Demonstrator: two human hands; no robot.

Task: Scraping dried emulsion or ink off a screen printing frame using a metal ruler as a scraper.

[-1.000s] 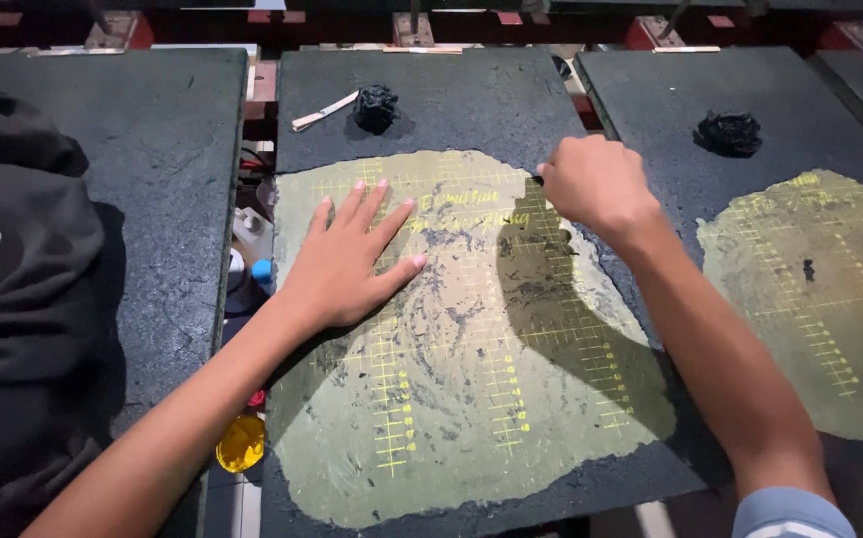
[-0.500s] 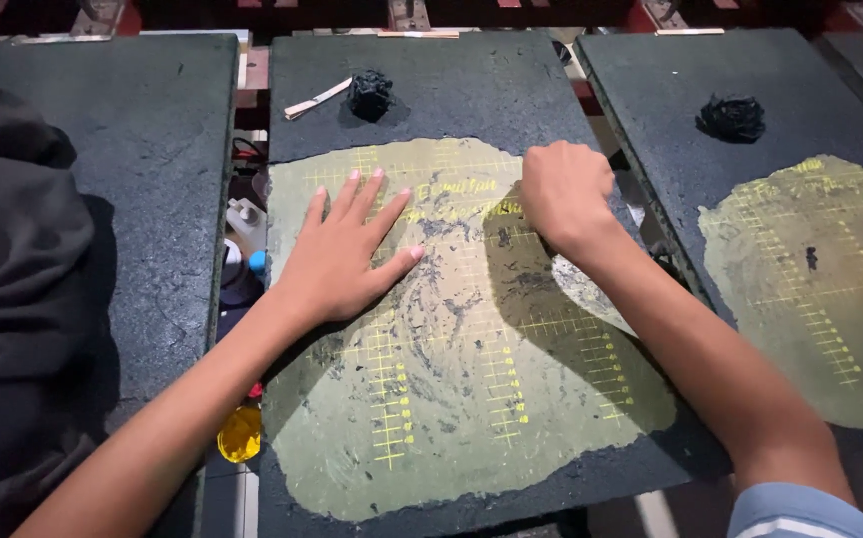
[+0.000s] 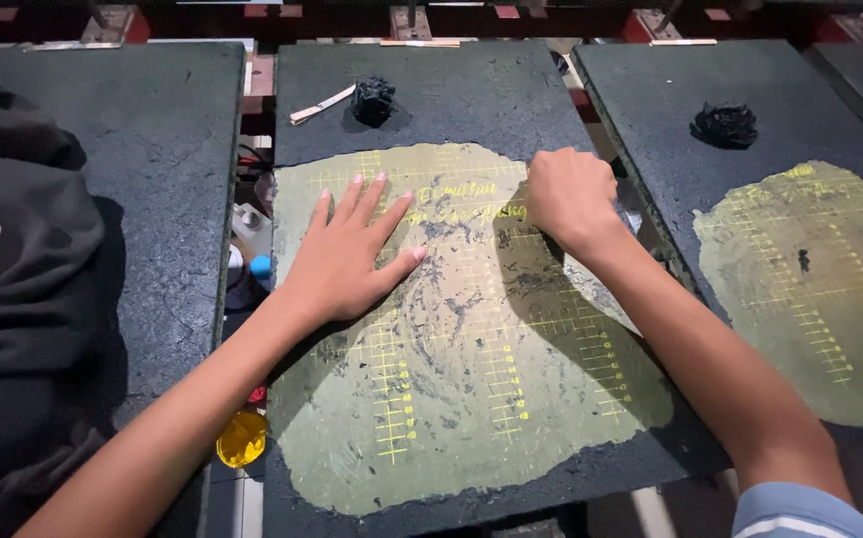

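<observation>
Left hand (image 3: 347, 261) being pressed flat, fingers spread open, on yellow-green gridded patch (image 3: 471, 399). Right hand (image 3: 568, 194) being held fisted, fingers closed, on same patch; gripped item cannot be told.

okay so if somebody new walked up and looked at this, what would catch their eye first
Probably the big olive-green patch with yellow grid lines covering the middle dark board. The left hand lies flat on it, fingers spread, and the right hand presses down as a fist at its upper right.

The centre board (image 3: 451, 90) looks matt, rough and dark; its yellow-green coating (image 3: 471, 399) is worn, patchy and dull; black cloth (image 3: 23, 299) lies left of it.
</observation>
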